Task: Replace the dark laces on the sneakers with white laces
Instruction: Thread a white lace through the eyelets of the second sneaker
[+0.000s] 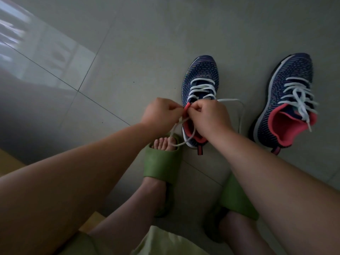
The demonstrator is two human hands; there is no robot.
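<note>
Grey floor tiles (128, 43) are filling the frame, with pale window light reflecting across the upper left. Two navy knit sneakers with pink linings are standing on the tiles, toes pointing toward the top of the frame. At the centre, the nearer sneaker (200, 80) is carrying a white lace (202, 87) crossing its upper eyelets, while the second sneaker (287, 100), at the right edge and well apart from the first, is sitting with its own white lace (298, 96) threaded and the ends hanging loosely over the pink collar.

Both of the person's hands are meeting at the pink tongue of the centre sneaker. The left hand (161, 111) is curling its fingers and pinching the lace just beside the tongue's tip; the right hand (209, 116) is closing its grip tightly on the lace at the same spot — knuckles up, fingertips hidden. One slack strand is looping out to the right of the shoe and back under the right wrist; another is trailing down to the left, lying over the toes of a foot in a green slide sandal (161, 162). A second green sandal (237, 199) is showing in the lower right, partly behind the right forearm. Pale green fabric is sitting at the bottom edge — too little showing to tell what it is.
</note>
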